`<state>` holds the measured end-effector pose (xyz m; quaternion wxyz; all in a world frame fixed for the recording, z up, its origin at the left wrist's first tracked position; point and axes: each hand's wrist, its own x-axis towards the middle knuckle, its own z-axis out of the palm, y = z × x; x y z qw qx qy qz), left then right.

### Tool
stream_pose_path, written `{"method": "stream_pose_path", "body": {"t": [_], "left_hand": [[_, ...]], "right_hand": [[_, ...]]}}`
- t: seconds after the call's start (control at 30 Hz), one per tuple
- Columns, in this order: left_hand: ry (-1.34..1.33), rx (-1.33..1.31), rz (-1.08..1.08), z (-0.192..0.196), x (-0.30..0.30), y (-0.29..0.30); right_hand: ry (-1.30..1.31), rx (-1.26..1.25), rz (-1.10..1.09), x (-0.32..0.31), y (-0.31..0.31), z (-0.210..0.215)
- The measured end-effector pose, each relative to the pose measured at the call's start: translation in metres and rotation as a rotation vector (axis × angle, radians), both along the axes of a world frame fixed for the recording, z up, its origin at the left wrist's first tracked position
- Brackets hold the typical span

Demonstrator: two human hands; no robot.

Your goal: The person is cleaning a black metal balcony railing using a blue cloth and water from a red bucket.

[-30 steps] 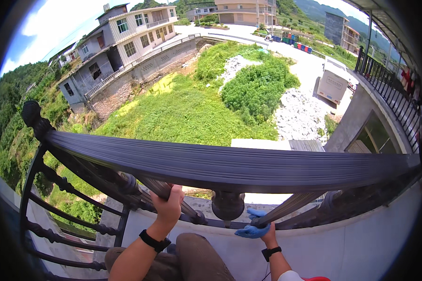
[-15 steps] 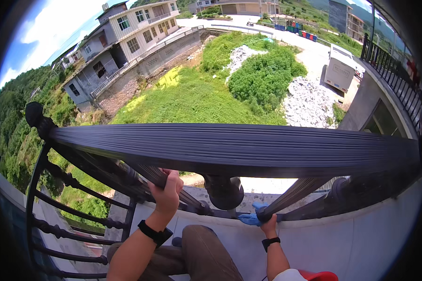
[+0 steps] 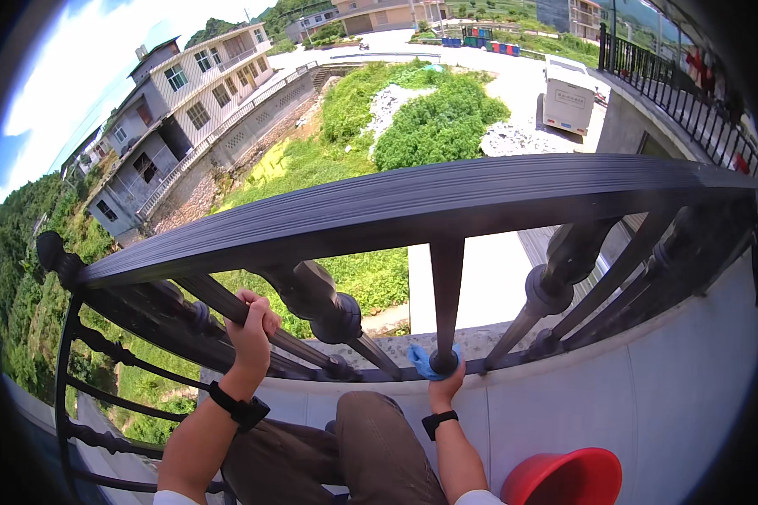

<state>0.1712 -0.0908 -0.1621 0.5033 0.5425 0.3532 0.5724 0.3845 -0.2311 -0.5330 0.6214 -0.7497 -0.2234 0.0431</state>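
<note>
A dark metal balcony railing stands before me, with a broad ribbed handrail point(image 3: 413, 198) across its top. My left hand point(image 3: 255, 326) is closed around a straight baluster point(image 3: 219, 300) on the left side. Low on another straight baluster point(image 3: 446, 286), near the middle, my right hand point(image 3: 448, 389) presses a blue cloth point(image 3: 421, 360) against the rounded foot. The cloth wraps partly around that foot; the far side of the wrap is hidden. Both wrists wear black bands.
A red plastic basin point(image 3: 564, 478) rests on the pale tiled floor point(image 3: 556, 404) to my right. My bent knees are close to the railing. Beyond it lie a drop, green plants, a parked white truck point(image 3: 568, 97) and houses. The railing's left side point(image 3: 63, 370) curves toward me.
The view has swung, so more of the balusters and the red basin show. The blue cloth, spread out leftward before, is now bunched around the baluster's foot. My left hand keeps its hold.
</note>
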Motion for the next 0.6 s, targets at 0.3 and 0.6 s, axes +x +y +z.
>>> {"method": "stream_pose_path", "body": {"t": [0.3, 0.6], "left_hand": [[-0.023, 0.01, 0.089, -0.005, 0.002, -0.006], [-0.022, 0.027, 0.051, -0.011, 0.0, -0.001]], "right_hand": [[-0.033, -0.057, -0.112, -0.012, -0.007, 0.005], [-0.16, -0.363, 0.564, 0.08, -0.033, 0.014]]}}
